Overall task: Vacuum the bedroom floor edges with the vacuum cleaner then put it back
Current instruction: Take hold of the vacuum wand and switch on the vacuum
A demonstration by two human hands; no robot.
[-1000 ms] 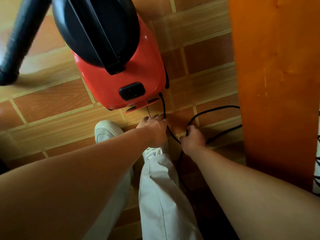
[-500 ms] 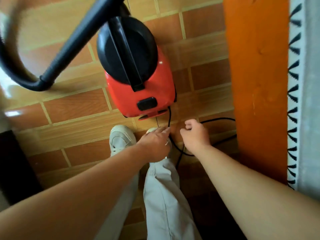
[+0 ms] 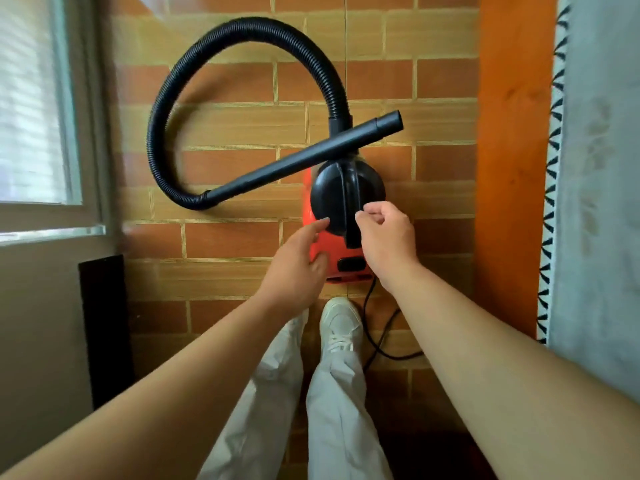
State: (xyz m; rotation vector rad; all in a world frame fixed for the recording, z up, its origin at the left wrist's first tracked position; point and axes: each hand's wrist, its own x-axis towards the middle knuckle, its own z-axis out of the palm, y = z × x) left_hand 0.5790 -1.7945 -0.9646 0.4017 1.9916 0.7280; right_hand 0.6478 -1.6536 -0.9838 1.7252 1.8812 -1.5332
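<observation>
Vacuum cleaner point(image 3: 334, 249) sits on the floor directly under your grips. Left grip point(image 3: 294, 268) is released, fingers spread over its red side. Right grip point(image 3: 386, 237) curls beside the handle point(image 3: 349, 204); can't tell if it has it. Risk: the cord point(image 3: 366, 301) loops below your right grip, next to your shoe point(image 3: 341, 323). Lift carelessly and you could snag it or trip.

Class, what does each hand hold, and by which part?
Left hand holds nothing. Right hand, fingers curled, meets the carry handle of the vacuum cleaner; a grip cannot be told.
</observation>
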